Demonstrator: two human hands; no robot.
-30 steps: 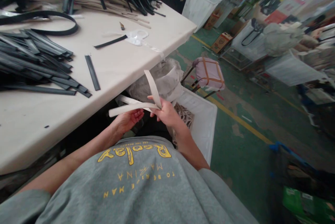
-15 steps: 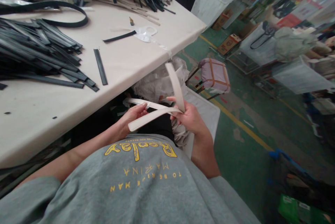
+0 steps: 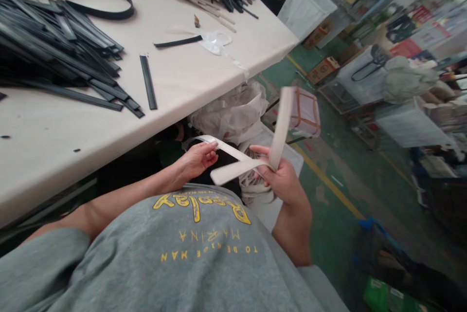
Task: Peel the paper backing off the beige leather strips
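In front of my belly, my left hand [image 3: 199, 160] pinches the left part of a cream-coloured flat strap [image 3: 233, 150]. It slants down to my right hand [image 3: 282, 180], which is closed around cream strapping. From the right hand one flat end [image 3: 280, 129] sticks up, slightly blurred, and another end [image 3: 231, 172] points left across the front. I cannot tell whether these are one strap or several. Behind the hands, a bundle of cream strips [image 3: 253, 188] lies low over a white surface.
On the white table [image 3: 189, 78] lie a heap of black straps [image 3: 73, 54], a single black piece [image 3: 148, 83] and a black strip [image 3: 177, 42] beside clear plastic. A plastic bag [image 3: 233, 112] hangs under its edge. A cushioned stool [image 3: 305, 112] and white bins [image 3: 306, 8] stand on the green floor.
Both hands have shifted right in the view, the right one farther, so they are wider apart. The upright strap end has swung right. The table also sits slightly farther right and higher.
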